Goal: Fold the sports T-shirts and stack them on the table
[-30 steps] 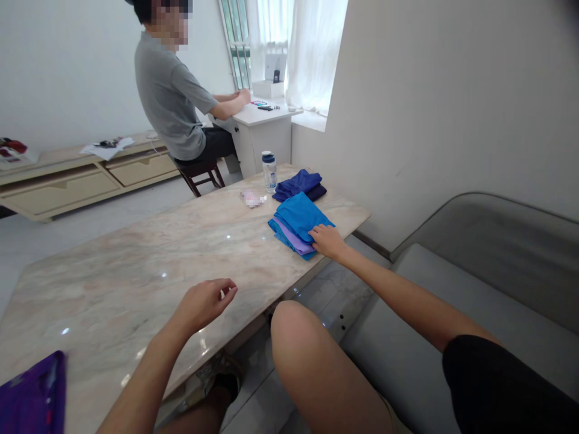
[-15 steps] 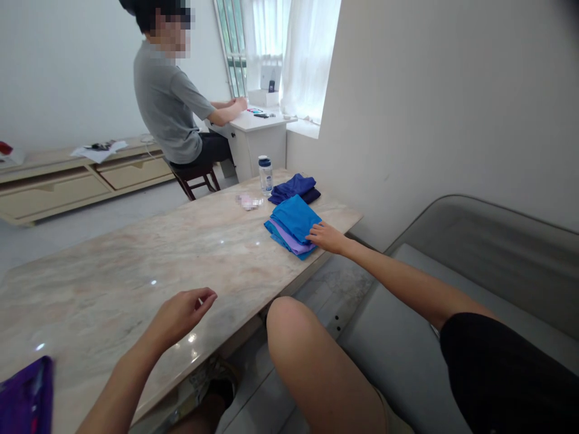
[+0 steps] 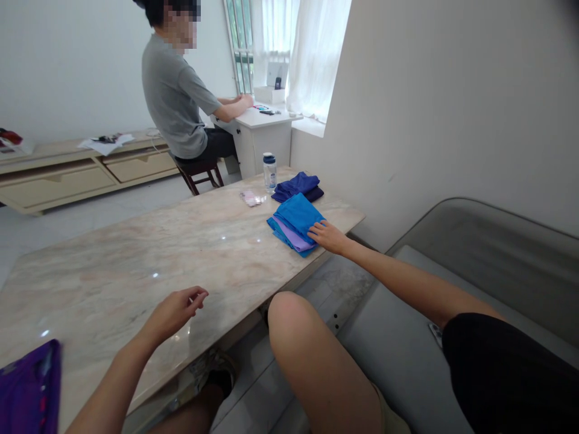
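Observation:
My right hand rests at the near right edge of a stack of folded blue cloths. Its fingers are slightly apart on the top blue cloth, and the thumb is hard to make out. Between the blue layers shows a lavender cloth. Over the marble table, my left hand hangs with loosely bent fingers apart and nothing in them. Just behind the stack lies a dark blue folded cloth. At the lower left corner is a purple folded item, partly out of frame.
A water bottle stands by the dark blue cloth, near a small blurred pinkish item. A person in a grey shirt sits at a white desk. A grey sofa is on the right, with a phone on it.
The view has shifted slightly, so the table things appear a little further right. My left hand's fingers have loosened a bit. My right hand stays at the cloth stack.

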Motion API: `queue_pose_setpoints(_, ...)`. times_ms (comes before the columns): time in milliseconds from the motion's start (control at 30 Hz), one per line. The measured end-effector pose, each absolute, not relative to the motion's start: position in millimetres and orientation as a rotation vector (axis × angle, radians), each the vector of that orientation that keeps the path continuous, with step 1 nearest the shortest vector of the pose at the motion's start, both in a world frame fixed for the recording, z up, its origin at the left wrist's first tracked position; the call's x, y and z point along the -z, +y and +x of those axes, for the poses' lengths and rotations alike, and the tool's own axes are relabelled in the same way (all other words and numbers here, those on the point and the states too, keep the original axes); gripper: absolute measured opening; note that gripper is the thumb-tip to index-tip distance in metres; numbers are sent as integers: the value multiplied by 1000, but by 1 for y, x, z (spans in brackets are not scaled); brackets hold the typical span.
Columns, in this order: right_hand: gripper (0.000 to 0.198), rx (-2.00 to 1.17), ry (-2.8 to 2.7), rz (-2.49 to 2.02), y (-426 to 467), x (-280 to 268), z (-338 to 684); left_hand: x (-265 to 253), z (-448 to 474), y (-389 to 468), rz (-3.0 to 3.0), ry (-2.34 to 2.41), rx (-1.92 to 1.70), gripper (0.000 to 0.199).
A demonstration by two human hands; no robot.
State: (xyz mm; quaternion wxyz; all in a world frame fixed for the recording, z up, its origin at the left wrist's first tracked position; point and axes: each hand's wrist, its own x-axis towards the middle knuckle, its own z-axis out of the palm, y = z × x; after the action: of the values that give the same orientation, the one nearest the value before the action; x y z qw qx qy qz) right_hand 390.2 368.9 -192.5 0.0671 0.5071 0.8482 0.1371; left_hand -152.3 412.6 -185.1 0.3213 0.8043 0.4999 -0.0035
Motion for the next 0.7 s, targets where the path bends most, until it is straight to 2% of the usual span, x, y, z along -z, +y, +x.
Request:
queue_pose_setpoints(300,23,-216,2399,1743,378,182,382,190,-149,414,2090,1280,-50,58)
queue_pose_setpoints(533,33,-208,2254,2306,407,129,365,206,-166,414,2031,1302,-40,57)
queue_pose_setpoints(633,32,-211,2340,2270,399,122,352,207,-169,415,2019,1307,-48,58)
queue_pose_setpoints(700,26,-107,2410,2053,386,128,344,204,-169,414,2013,1314,-45,59)
